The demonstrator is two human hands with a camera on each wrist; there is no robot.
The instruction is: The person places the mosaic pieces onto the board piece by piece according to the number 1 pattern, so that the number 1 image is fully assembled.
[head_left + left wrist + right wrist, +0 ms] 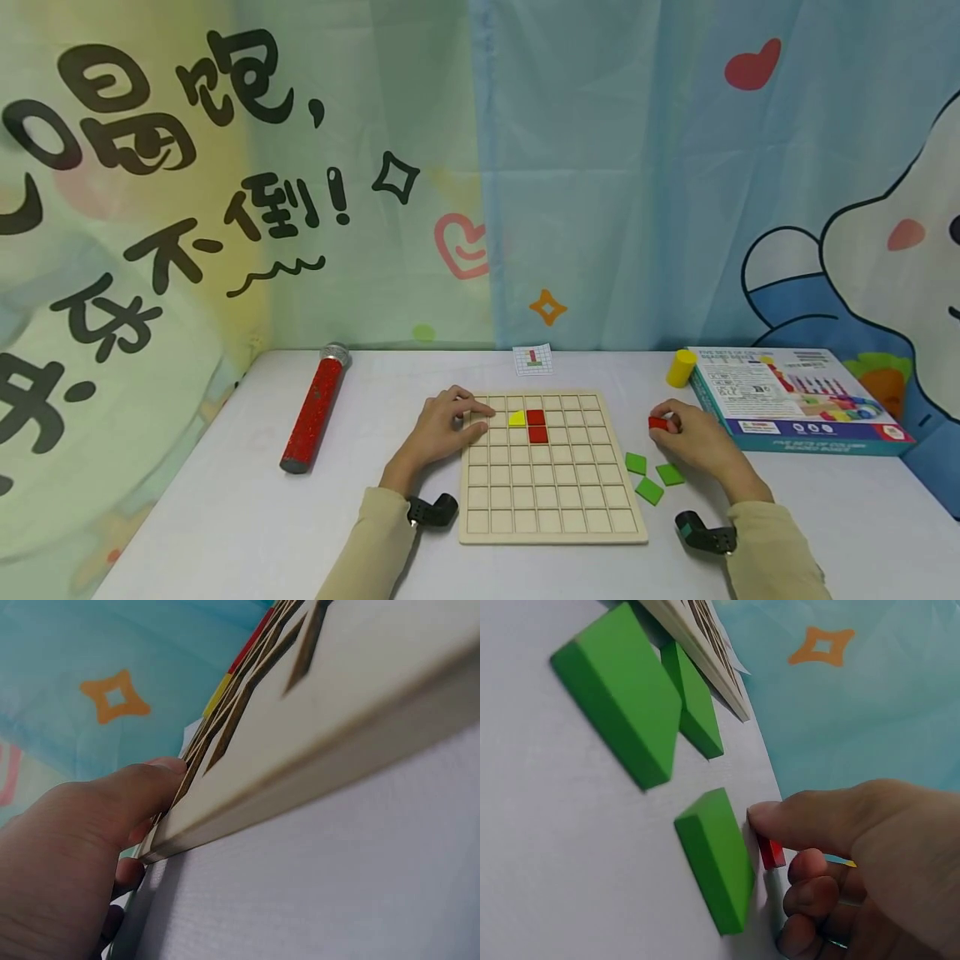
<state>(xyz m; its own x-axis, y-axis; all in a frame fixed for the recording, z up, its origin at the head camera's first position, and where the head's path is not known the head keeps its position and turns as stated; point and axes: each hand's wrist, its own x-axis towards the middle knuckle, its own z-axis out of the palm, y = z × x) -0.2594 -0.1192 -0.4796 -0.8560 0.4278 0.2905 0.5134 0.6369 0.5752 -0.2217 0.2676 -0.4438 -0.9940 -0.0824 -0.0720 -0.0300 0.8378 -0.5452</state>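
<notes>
My left hand [442, 425] rests at the upper left edge of a pale wooden grid board [555, 534], with thumb and index finger reaching onto it. In the left wrist view, the thumb [161, 776] touches the board's edge. Set in the grid are a yellow tile [517, 418] and two red tiles [537, 434]. Right of the board, my right hand [697, 437] pinches another red tile [658, 423], low over the table. Three green tiles [649, 491] lie between the board and that hand; the right wrist view shows a green tile [716, 862] close beside the fingers.
Behind the board stands a small printed grid card [532, 360]. A yellow cylinder [681, 368] is next to a game box [802, 400] at the back right. Far left lies a red microphone [315, 412]. A printed curtain [570, 167] borders the table's back edge.
</notes>
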